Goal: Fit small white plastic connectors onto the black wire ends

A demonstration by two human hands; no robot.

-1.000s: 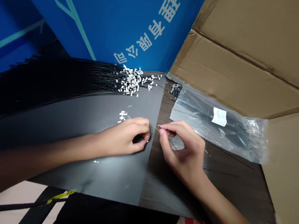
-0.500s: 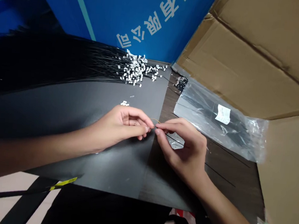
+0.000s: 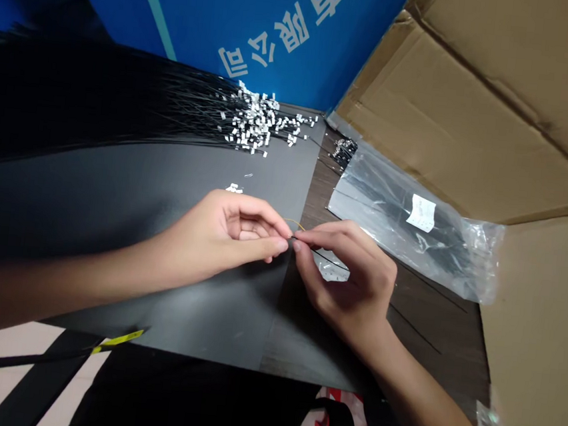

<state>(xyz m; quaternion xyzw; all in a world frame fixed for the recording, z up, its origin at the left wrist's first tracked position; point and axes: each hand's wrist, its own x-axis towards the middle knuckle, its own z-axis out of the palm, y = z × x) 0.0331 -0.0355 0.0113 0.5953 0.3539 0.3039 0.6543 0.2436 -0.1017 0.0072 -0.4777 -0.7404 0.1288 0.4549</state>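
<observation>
black plastic ties (image 3: 124, 97), glossy clear bag (image 3: 385, 209), rough cardboard (image 3: 475, 104)

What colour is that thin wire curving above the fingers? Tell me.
Yellow; the thin wire shows best in the head view.

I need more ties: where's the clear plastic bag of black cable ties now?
In the head view, the bag lies on the dark wood surface, right of the right hand and below the cardboard flap.

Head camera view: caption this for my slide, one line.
Left hand and right hand pinch a thin wire over a black mat, white-tipped black wires beyond.
</observation>
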